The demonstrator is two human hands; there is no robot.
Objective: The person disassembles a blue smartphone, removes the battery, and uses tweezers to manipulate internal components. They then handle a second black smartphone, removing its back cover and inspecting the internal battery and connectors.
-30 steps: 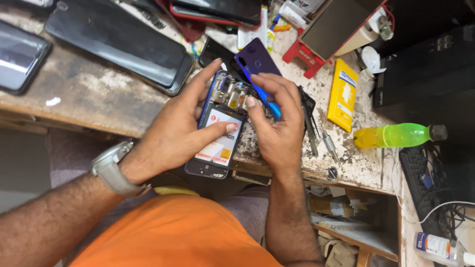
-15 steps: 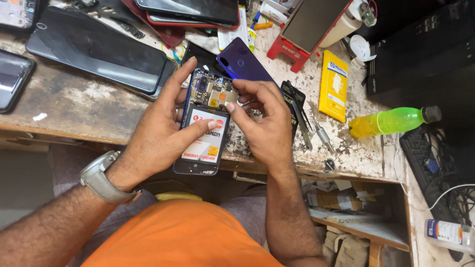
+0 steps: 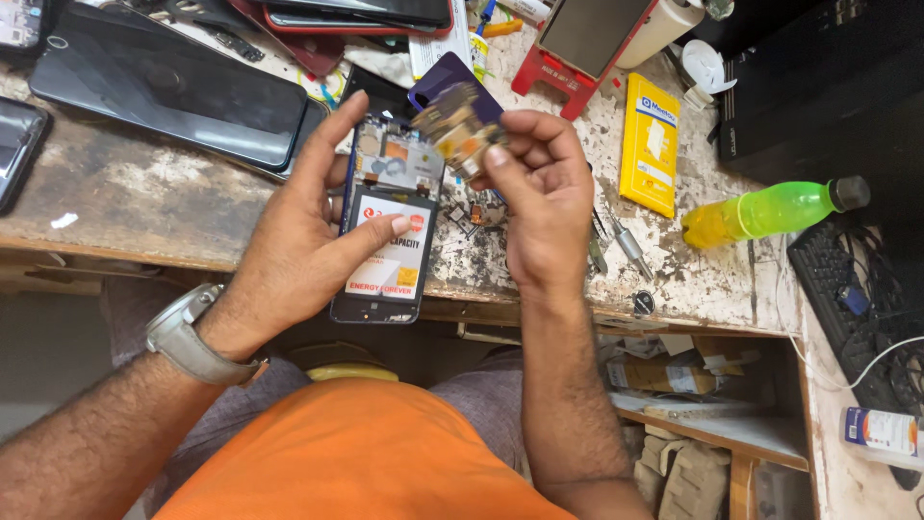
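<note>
Head view: left hand (image 3: pixel 298 241) grips opened phone (image 3: pixel 385 231) over counter (image 3: pixel 144 193); right hand (image 3: pixel 544 193) pinches small circuit board (image 3: pixel 460 125).

A worn wooden workbench (image 3: pixel 144 207) with a stained, flaking white top fills the upper view; below its right end an open wooden shelf (image 3: pixel 712 424) holds cardboard boxes (image 3: pixel 664 371); a dark grey floor (image 3: pixel 38 356) shows lower left; the light is even and soft.
</note>
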